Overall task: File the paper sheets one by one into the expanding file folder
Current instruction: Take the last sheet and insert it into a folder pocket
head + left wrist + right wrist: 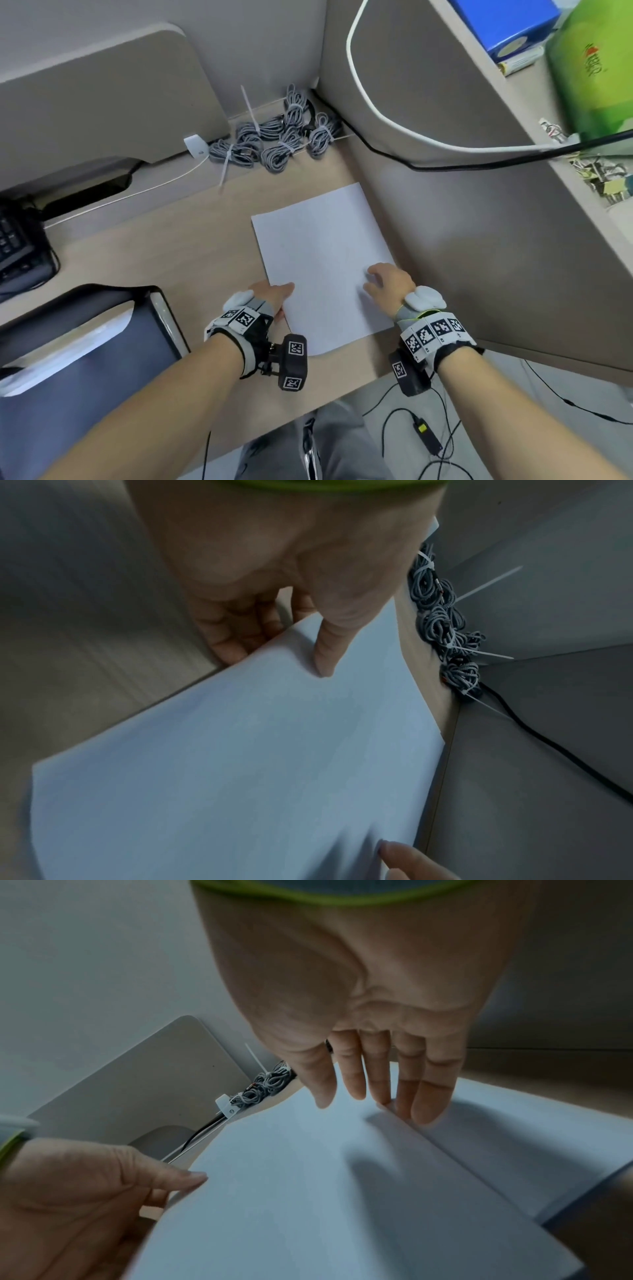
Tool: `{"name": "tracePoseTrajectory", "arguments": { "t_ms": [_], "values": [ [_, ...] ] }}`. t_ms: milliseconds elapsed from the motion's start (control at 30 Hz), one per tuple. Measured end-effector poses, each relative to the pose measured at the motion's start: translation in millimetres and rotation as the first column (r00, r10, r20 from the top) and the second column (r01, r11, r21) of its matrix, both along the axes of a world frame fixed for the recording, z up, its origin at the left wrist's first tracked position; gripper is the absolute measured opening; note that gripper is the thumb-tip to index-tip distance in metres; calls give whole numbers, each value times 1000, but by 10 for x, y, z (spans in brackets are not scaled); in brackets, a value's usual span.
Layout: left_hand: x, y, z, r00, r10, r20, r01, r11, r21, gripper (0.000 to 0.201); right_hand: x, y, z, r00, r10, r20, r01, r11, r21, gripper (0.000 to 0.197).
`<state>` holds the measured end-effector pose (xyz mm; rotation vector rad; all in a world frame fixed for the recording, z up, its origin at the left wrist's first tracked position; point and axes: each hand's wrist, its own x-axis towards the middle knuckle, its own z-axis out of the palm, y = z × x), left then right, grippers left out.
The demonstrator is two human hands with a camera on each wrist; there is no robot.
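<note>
- A stack of white paper sheets (322, 260) lies on the wooden desk (164, 260), near the middle.
- The left hand (274, 296) pinches the top sheet's left edge at about 7 o'clock: thumb (323, 653) on top, fingers (232, 639) curled under.
- That edge is lifted a little off the stack.
- The right hand (388, 284) rests on the paper at about 5 o'clock, fingers (431, 1096) straight and close together, tips touching the sheet.
- The dark expanding file folder (85, 349) sits open at 8 o'clock, well apart from the paper, with white sheets inside.
- Grey cable bundles (274, 144) lie at 12 o'clock by the wall.
- A black keyboard (17, 246) is at 9 o'clock.
</note>
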<state>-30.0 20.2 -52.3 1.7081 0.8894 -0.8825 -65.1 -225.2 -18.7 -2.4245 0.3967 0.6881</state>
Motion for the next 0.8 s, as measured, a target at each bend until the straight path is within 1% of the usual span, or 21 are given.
{"name": "tracePoseTrajectory", "arguments": {
  "t_ms": [33,100,167,233,300,367,433,500,567,667,733,800],
  "values": [
    [0,9,-37,1000,-18,8,18,1000,19,35,4,-6,7,1000,-14,-3,14,1000,14,33],
    [9,21,-76,1000,-28,8,27,997,66,66,-3,-4,27,1000,-7,-14,7,999,38,28],
    [24,10,-16,999,-46,12,45,993,110,77,-13,2,23,1000,2,-30,0,998,61,27],
    [48,12,4,997,-74,9,72,992,106,73,-10,-27,24,998,-50,-26,52,995,81,27],
    [67,27,42,985,-164,-59,171,977,125,66,15,-86,31,991,-136,9,135,987,83,29],
    [113,88,30,973,-222,-65,230,958,169,59,40,-121,31,985,-170,11,169,983,77,33],
    [134,142,-9,978,-208,-21,207,954,214,49,37,-117,9,985,-173,-17,174,982,75,38],
    [141,167,-14,983,-184,0,179,954,239,44,38,-91,-17,981,-195,-22,196,977,87,41],
    [167,153,17,979,-205,-24,205,954,221,46,55,-80,-13,969,-248,-11,248,963,102,40],
    [201,161,-24,955,-275,-108,292,936,197,62,101,-72,-61,920,-389,-40,389,901,189,35],
    [209,170,-54,949,-295,-110,311,932,186,68,112,-71,-120,886,-458,-70,460,854,242,24],
    [204,159,-6,943,-321,-89,332,920,206,65,116,-75,-190,857,-508,-88,510,810,290,17]
  ]
}}
